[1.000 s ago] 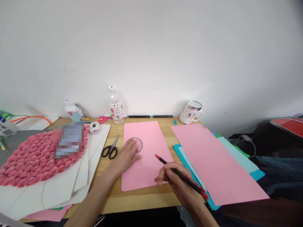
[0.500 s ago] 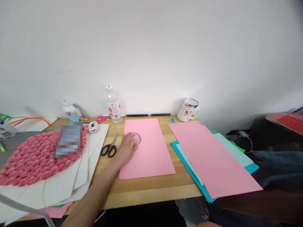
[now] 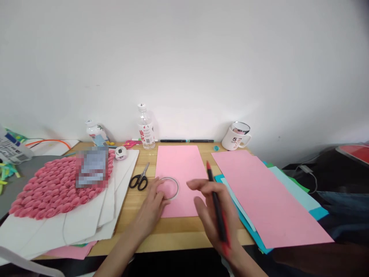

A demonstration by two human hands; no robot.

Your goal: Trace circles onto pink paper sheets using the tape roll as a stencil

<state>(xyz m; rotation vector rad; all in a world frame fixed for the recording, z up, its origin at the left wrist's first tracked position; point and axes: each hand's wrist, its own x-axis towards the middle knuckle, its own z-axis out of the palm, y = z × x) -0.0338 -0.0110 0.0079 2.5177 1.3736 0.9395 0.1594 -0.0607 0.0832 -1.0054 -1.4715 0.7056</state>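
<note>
Head view shows a thin, whitish ring on pink paper.

This is a craft desk (scissors, pink paper).

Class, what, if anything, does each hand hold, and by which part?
Right hand: black-and-red pen, by its barrel. Left hand touches the ring at its left edge; whether gripped cannot be told.

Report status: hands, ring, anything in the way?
Left hand on ring, ring on pink paper. Right hand holding red-tipped pen. Scissors beside paper, clear of ring.
</note>
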